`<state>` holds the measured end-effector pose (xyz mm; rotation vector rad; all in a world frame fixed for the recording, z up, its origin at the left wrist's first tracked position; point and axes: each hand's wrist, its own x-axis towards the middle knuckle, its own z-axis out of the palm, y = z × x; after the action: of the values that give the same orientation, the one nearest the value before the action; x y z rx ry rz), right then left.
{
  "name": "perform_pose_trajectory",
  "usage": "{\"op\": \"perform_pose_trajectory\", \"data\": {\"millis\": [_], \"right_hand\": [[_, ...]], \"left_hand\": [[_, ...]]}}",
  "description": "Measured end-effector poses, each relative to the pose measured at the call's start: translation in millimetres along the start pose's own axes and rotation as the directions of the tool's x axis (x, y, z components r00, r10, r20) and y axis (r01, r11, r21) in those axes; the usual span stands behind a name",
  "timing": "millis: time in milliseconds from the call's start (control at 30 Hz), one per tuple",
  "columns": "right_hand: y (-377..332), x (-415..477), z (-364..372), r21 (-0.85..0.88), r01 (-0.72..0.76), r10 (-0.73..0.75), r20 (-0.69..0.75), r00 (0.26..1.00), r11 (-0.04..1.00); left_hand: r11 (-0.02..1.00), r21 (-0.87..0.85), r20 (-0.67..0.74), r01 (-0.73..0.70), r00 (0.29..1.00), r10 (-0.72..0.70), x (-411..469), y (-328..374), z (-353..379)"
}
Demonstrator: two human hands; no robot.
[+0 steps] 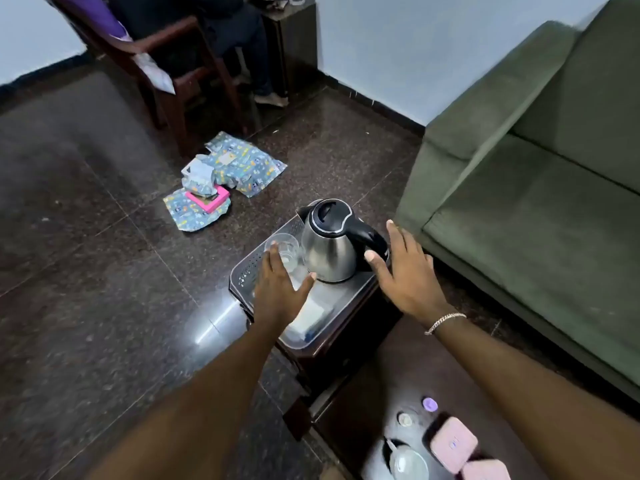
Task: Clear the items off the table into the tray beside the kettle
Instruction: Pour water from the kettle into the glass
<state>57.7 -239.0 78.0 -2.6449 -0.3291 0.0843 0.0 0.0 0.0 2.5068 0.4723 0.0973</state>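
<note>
A steel kettle (pixel 330 245) with a black lid and handle stands on a perforated tray (pixel 247 271) on a small dark stand. A clear glass (pixel 284 249) sits in the tray left of the kettle. My left hand (pixel 278 289) hovers flat and open over the tray, fingertips at the glass rim. My right hand (pixel 403 268) is open beside the kettle's handle, holding nothing. White packets (pixel 313 315) lie in the tray's near end. On the dark table at bottom right lie two pink cases (pixel 453 445), a purple cap (pixel 429 404), a small round item (pixel 404 419) and a white cup (pixel 407 462).
A green sofa (pixel 540 188) fills the right side. Patterned wrapping paper with a pink box (pixel 221 181) lies on the dark floor beyond the stand. A wooden chair (pixel 166 71) with a seated person's legs and a dark cabinet (pixel 294 39) stand at the back.
</note>
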Motion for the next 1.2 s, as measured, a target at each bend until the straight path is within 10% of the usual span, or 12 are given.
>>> {"op": "perform_pose_trajectory", "data": {"millis": [333, 600, 1200], "right_hand": [[7.7, 65.0, 35.3, 0.488, -0.156, 0.192, -0.024, 0.981, 0.859], [17.0, 94.7, 61.9, 0.676, -0.275, 0.246, 0.141, 0.959, 0.684], [8.2, 69.7, 26.5, 0.860, -0.122, 0.330, -0.057, 0.942, 0.496]], "left_hand": [[0.777, -0.543, -0.037, 0.318, 0.916, -0.400, 50.9, -31.7, 48.4], [0.728, -0.641, -0.072, 0.244, 0.925, -0.373, 73.5, -47.9, 67.6], [0.743, -0.668, -0.156, 0.027, 0.972, -0.175, 38.1, -24.6, 14.4]]}}
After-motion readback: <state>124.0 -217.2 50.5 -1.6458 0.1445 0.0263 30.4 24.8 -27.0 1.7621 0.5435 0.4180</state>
